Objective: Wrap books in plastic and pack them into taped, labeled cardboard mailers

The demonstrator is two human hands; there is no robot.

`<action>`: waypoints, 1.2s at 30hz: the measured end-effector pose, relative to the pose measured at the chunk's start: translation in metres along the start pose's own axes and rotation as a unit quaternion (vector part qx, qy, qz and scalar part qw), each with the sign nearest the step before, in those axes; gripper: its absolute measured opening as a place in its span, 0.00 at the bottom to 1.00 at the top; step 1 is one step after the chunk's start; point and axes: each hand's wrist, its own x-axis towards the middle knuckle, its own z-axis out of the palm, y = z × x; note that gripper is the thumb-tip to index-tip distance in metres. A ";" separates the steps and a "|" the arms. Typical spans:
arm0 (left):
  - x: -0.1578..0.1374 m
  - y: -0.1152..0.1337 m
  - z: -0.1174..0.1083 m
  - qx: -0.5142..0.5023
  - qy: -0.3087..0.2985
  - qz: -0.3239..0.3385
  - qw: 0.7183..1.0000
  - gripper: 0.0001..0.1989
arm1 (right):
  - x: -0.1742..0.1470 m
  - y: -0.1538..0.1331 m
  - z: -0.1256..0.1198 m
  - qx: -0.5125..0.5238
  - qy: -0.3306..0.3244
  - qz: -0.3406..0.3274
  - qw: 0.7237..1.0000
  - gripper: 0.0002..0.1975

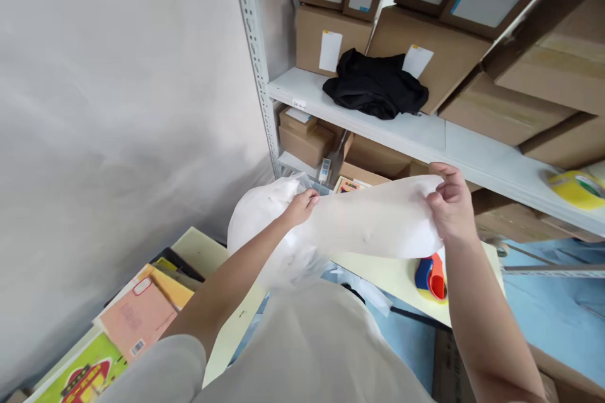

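A strip of thin white packing sheet (368,220) is stretched level between my two hands. At its right end, my right hand (451,201) is closed, with thumb and fingers pinching the edge. Nearer the middle, my left hand (301,206) grips the strip's upper edge between thumb and fingers. A bulky white bundle (258,217) lies behind and below my left hand, partly wrapped in clear plastic; whether the strip joins it I cannot tell. Under the strip's right end, a red and blue tape dispenser (431,278) rests on the pale yellow table (394,277).
A metal shelf (368,132) ahead carries cardboard boxes (331,34), a black cloth (378,83) and a yellow tape roll (577,189). Books and a pink envelope (138,312) lie on the left table. A grey wall (118,94) stands at left.
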 end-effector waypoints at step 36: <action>0.086 0.026 0.119 0.436 -0.366 -0.164 0.806 0.36 | -0.139 0.256 -0.116 -0.269 -0.006 0.309 0.912 0.20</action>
